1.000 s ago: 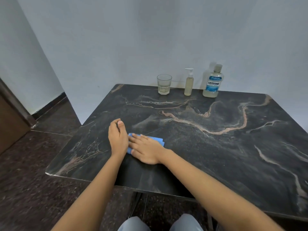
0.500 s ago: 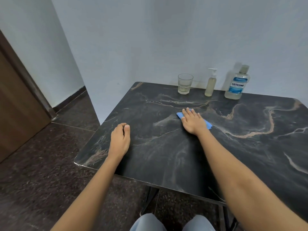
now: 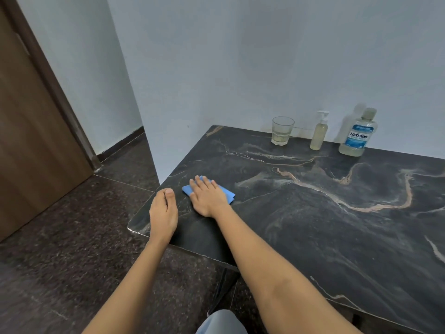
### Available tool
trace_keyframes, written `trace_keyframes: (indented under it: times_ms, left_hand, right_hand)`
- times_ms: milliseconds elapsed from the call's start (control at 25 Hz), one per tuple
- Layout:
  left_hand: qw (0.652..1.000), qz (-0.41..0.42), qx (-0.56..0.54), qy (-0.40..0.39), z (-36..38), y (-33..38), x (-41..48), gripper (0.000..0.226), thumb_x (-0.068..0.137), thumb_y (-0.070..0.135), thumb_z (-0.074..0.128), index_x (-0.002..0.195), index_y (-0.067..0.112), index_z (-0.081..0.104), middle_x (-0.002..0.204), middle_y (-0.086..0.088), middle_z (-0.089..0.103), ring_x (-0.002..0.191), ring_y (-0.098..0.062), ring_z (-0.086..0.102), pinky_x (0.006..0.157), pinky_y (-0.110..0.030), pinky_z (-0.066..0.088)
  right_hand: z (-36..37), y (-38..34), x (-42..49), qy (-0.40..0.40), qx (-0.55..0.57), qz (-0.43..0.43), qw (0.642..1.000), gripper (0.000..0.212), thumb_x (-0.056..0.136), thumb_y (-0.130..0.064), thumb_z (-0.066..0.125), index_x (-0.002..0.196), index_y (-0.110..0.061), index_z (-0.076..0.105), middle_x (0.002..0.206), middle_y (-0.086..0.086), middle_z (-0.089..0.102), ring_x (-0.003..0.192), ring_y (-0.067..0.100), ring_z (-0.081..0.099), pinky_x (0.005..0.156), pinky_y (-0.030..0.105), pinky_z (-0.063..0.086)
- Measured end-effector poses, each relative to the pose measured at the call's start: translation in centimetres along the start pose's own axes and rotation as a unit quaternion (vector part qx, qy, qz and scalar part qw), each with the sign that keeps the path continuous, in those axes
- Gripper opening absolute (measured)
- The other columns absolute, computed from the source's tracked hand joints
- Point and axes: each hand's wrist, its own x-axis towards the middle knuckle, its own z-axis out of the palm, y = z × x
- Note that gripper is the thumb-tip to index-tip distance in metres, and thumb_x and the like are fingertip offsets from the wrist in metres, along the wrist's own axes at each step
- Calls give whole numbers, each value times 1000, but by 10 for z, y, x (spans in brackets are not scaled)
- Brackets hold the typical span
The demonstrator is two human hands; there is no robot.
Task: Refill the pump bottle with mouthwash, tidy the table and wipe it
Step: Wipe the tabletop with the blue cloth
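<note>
My right hand lies flat, fingers together, pressing a folded blue cloth onto the dark marble table near its left edge. My left hand rests on the table's front left corner with the fingers curled in and nothing in it. Along the wall at the back stand a clear glass with a little pale liquid, a small pump bottle filled with yellowish liquid, and a Listerine mouthwash bottle with a blue label.
The table stands against a pale wall, with its left edge beside a wall corner. A brown door is on the left. The floor is dark speckled stone. My knee shows below the table's front edge.
My right hand slid the blue cloth from the table's middle back toward the left edge, close to my left hand. The view swung left. My left hand stayed at the corner.
</note>
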Motion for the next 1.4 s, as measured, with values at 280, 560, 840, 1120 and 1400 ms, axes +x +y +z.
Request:
trace_keyframes:
  times_ms: [280, 560, 840, 1120, 1400]
  left_hand:
    - [996, -79, -40, 33, -36, -9, -10, 38, 105, 33, 31, 117, 8, 56, 106, -2, 56, 99, -15, 49, 86, -26, 33]
    - [997, -66, -37, 25, -49, -3, -11, 40, 104, 36, 30, 118, 9, 56, 107, 0, 57, 100, -16, 50, 86, -28, 32]
    - [999, -25, -23, -25, -27, 6, -11, 43, 105, 36, 29, 111, 4, 56, 101, -5, 57, 97, -19, 49, 85, -30, 31]
    - [995, 41, 5, -95, 23, 17, 20, 37, 104, 37, 29, 82, 16, 50, 81, 2, 55, 85, -20, 51, 76, -31, 34]
    - [976, 127, 98, -149, 101, 27, 89, 37, 100, 48, 29, 83, 20, 45, 78, 5, 50, 91, -31, 57, 75, -41, 41]
  right_hand:
    - [19, -58, -29, -40, -11, -109, 993, 61, 101, -47, 21, 154, -20, 5, 162, 2, 0, 149, 18, -5, 121, 38, -2]
    - [17, -54, -91, -69, -68, -240, 966, 78, 95, -46, 46, 154, -19, 3, 162, 5, -1, 149, 22, -4, 121, 41, 2]
    - [-30, -29, -148, -269, 177, -182, 929, 60, 98, -13, 40, 151, -31, 18, 160, -8, 14, 146, 8, 8, 118, 32, 7]
    - [-133, 42, -111, -121, 304, -1, 945, 16, 95, -18, 50, 103, -9, 61, 87, -1, 65, 73, 11, 63, 64, 22, 49]
    - [-167, 133, 46, 129, 77, 71, 986, 7, 74, -12, 67, 80, -9, 71, 63, 5, 57, 55, 13, 43, 53, 28, 33]
